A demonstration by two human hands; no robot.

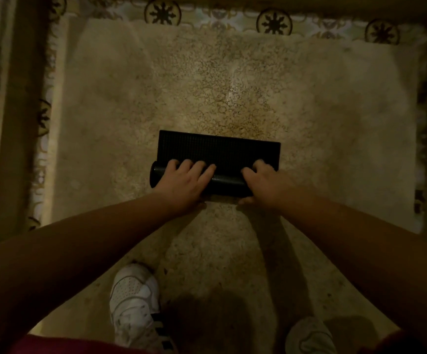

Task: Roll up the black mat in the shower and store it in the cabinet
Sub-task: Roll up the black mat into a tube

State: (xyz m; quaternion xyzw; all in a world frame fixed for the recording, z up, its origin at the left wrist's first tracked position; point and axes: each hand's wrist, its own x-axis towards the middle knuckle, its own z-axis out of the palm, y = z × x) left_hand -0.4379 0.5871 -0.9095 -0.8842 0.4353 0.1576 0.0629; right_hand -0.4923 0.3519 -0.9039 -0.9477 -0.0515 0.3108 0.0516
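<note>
A black ribbed mat (220, 149) lies on the speckled beige shower floor (207, 85), in the middle of the view. Its near part is wound into a tight roll, and a short flat strip lies beyond the roll. My left hand (184, 182) lies over the left half of the roll, fingers curled across its top. My right hand (266, 182) grips the right half the same way, thumb under the near side. The roll's left end sticks out past my left hand. No cabinet is in view.
Patterned tiles (275, 23) with dark flower medallions border the floor at the back and left. A raised ledge runs along the left side. My two white sneakers (134, 302) stand on the floor near the bottom edge.
</note>
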